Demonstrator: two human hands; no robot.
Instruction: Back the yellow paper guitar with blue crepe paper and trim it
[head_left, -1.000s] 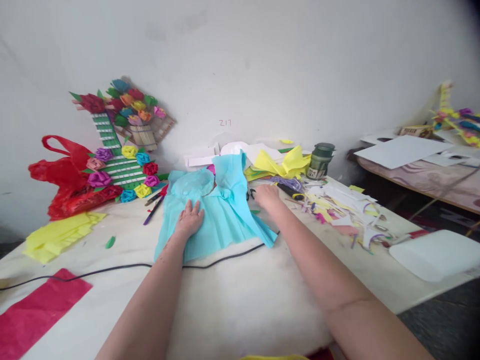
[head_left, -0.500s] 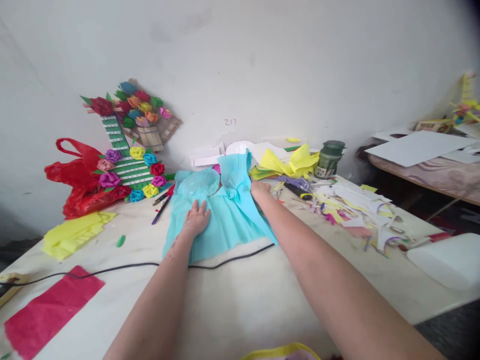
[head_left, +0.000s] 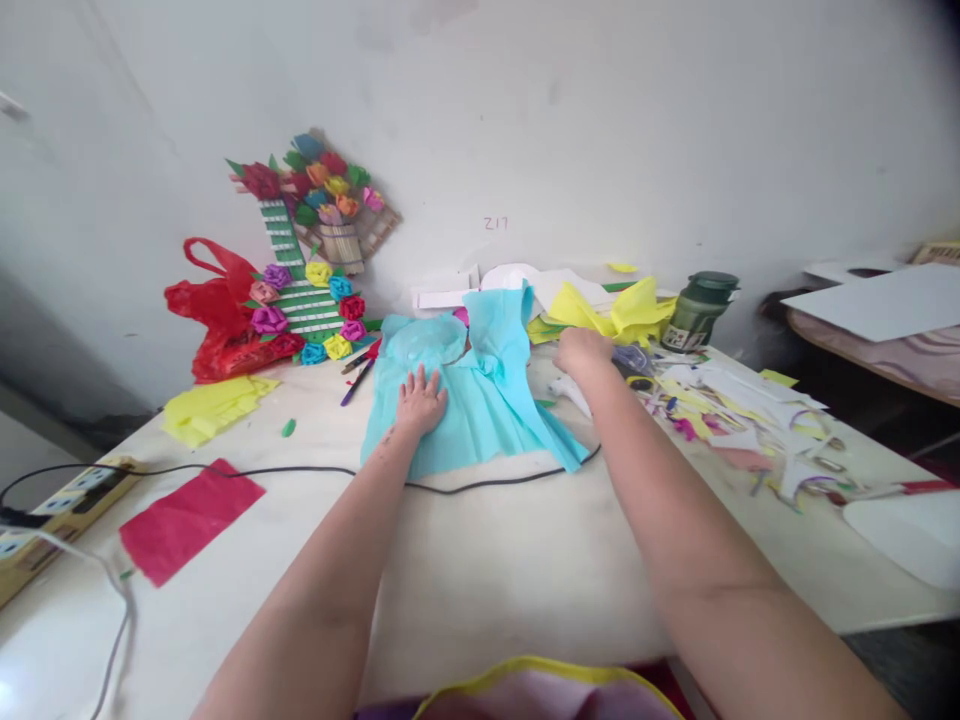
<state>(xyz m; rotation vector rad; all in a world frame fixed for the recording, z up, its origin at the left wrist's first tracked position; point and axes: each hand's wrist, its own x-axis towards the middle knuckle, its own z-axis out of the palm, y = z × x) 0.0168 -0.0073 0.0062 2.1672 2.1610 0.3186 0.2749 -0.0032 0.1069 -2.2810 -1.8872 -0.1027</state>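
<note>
Table (head_left: pixel 495 570) | 1 bottle (head_left: pixel 697 312) | left hand (head_left: pixel 421 402) spread on blue paper (head_left: pixel 480 420) | right hand (head_left: pixel 585 352): hold unclear

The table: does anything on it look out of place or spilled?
Yes: on the right of the table, near the green bottle, paper scraps lie scattered like uncleared cuttings. A black cable also trails over the pinkish-red sheet and along the front edge of the blue paper, untidily.

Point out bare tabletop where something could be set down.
Bare tabletop shows between the left forearm and right forearm, nearer the camera than the black cable. Another patch lies between the red sheet and left forearm. The blue sheet occupies the middle; paper scraps crowd the right, near the green bottle.
</note>
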